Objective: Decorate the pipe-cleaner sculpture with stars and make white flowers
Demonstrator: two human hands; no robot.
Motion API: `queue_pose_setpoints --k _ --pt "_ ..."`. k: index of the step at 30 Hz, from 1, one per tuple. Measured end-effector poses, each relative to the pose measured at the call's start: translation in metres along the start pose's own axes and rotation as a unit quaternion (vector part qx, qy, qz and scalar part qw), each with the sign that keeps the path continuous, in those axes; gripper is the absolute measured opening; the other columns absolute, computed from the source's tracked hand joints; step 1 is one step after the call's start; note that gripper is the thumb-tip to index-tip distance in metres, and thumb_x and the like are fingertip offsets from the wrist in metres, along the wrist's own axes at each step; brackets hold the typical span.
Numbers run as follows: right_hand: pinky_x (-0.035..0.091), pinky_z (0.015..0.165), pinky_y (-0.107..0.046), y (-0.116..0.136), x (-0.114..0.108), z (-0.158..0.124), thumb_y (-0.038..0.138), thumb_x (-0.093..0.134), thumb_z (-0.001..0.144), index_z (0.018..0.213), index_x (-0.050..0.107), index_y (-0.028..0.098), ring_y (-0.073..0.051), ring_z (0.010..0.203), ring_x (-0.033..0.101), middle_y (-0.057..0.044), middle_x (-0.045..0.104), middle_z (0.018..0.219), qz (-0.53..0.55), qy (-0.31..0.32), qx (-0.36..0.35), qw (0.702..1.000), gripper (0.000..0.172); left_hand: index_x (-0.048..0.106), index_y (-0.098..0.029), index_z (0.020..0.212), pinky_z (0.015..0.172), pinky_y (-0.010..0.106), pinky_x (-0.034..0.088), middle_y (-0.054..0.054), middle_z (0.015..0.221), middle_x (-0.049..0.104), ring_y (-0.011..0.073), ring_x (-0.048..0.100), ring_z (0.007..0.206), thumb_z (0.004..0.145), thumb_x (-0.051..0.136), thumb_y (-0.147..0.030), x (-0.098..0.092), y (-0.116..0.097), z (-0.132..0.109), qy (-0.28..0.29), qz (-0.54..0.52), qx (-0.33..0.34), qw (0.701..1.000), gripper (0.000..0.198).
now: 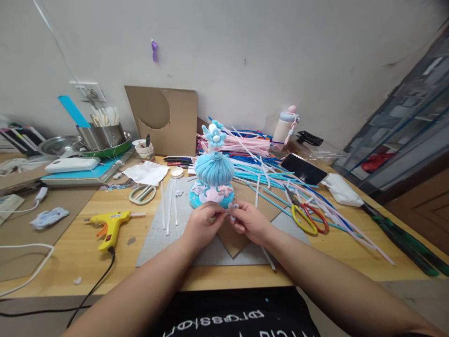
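My right hand (251, 222) pinches a small pale fuzzy pipe-cleaner flower (232, 209) between thumb and fingers. My left hand (204, 223) is closed at the flower's left side, its fingertips pressed together against it. Just behind both hands stands a light blue pipe-cleaner ornament (214, 169), with a ribbed round body and a blue flower on top. Its round blue base (195, 200) carries pink and pale pieces. Under my hands lie a piece of brown cardboard (235, 243) and a grey cutting mat (154, 250).
A yellow glue gun (114, 227) lies to the left, near clear glue sticks (169, 208). On the right are red-and-yellow-handled scissors (308, 217), loose pipe cleaners (280, 185) and a phone (304, 169). Pale-handled scissors (142, 195) rest at the left of the mat.
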State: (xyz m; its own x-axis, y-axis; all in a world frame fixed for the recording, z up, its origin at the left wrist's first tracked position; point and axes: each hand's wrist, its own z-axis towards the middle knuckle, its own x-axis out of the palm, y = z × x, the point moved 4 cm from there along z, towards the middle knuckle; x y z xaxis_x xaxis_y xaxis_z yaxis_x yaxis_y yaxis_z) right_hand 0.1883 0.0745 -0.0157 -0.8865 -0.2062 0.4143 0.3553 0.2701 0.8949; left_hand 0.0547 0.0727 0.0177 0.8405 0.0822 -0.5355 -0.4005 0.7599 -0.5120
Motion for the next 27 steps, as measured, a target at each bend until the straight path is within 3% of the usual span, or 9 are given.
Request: queue_pose_setpoints --k 8,10,12,16,22,27 --pt "0.015 0.033 -0.016 0.0 -0.001 0.001 0.031 0.07 0.067 0.063 0.048 0.017 -0.001 0.031 0.031 0.006 0.052 0.05 -0.003 0.004 -0.001 1.0 0.026 0.063 -0.019 0.077 0.066 0.027 0.051 0.003 0.075 0.068 0.0148 0.063 0.072 0.08 0.059 -0.012 0.002 0.003 -0.001 0.01 -0.011 -0.015 1.0 0.008" --pt "0.015 0.033 -0.016 0.0 -0.001 0.001 0.03 0.07 0.068 0.064 0.048 0.017 -0.001 0.031 0.032 0.006 0.052 0.05 -0.003 0.006 -0.003 1.0 0.025 0.064 -0.018 0.077 0.068 0.028 0.05 0.003 0.075 0.068 0.0153 0.063 0.073 0.081 0.059 -0.014 0.003 0.006 -0.002 0.01 -0.03 -0.045 0.999 0.007" --pt "0.015 0.033 -0.016 0.001 -0.002 0.002 0.031 0.069 0.07 0.066 0.049 0.017 -0.001 0.031 0.034 0.006 0.053 0.051 -0.004 0.008 -0.006 1.0 0.025 0.065 -0.018 0.081 0.069 0.029 0.05 0.004 0.078 0.068 0.0159 0.063 0.074 0.079 0.062 -0.017 0.006 0.013 -0.002 0.007 -0.092 -0.119 0.989 0.004" --pt "0.015 0.032 -0.016 0.001 -0.002 0.002 0.033 0.069 0.071 0.07 0.05 0.017 -0.002 0.031 0.036 0.006 0.054 0.052 -0.01 0.012 -0.008 1.0 0.024 0.066 -0.016 0.084 0.069 0.029 0.051 0.003 0.076 0.069 0.0162 0.064 0.071 0.071 0.071 -0.025 0.017 0.026 -0.005 0.012 -0.288 -0.283 0.915 0.016" --pt "0.018 0.032 -0.016 0.0 -0.002 0.003 0.037 0.064 0.074 0.078 0.051 0.018 -0.004 0.034 0.042 0.004 0.058 0.058 -0.018 0.017 0.0 1.0 0.024 0.059 -0.016 0.071 0.061 0.027 0.049 -0.001 0.059 0.063 0.012 0.059 0.056 0.067 0.074 -0.039 0.023 0.031 -0.004 0.003 -0.388 -0.351 0.852 0.028" --pt "0.017 0.029 -0.014 -0.002 -0.007 0.006 0.031 0.061 0.074 0.073 0.051 0.017 -0.003 0.029 0.037 0.006 0.053 0.049 -0.049 -0.011 -0.003 0.999 0.017 0.058 -0.014 0.07 0.057 0.028 0.051 0.003 0.062 0.063 0.0125 0.06 0.055 0.068 0.07 -0.048 0.026 0.03 -0.007 0.007 -0.461 -0.411 0.787 0.036"
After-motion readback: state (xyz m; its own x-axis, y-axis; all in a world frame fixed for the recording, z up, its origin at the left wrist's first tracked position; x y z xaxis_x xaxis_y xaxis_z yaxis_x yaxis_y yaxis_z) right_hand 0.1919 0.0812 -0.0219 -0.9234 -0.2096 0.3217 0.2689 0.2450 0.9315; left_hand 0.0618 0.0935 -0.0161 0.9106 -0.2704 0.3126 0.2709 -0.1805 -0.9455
